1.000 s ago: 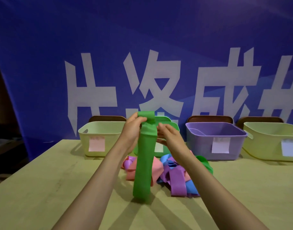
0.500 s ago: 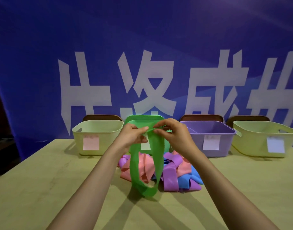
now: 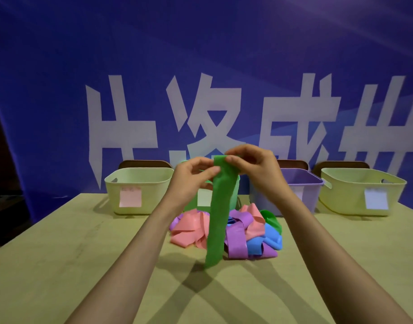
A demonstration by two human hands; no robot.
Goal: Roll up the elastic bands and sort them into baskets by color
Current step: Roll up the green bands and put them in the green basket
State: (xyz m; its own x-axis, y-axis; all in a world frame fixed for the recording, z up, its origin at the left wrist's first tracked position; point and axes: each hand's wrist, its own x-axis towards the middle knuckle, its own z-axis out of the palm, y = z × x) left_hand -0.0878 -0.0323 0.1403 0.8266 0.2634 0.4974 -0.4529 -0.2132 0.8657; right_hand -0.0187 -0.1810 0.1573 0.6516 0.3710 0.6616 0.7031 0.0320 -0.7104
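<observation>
Pale wooden table (image 3: 48, 265), brown chair backs (image 3: 144, 163) along its far edge, blue banner (image 3: 200, 43) (large white characters) behind.

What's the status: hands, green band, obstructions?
Left hand and right hand pinch green band top. Band hangs unrolled before mixed pile. Green basket behind, nothing blocking.

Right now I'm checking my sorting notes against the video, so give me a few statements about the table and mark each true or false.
1. The left hand and right hand pinch the top of the green band. True.
2. The green band is already rolled up. False: it hangs unrolled.
3. The pile holds pink, purple and blue bands. True.
4. The leftmost basket is purple. False: the far-left basket is pale yellow-green.
</observation>
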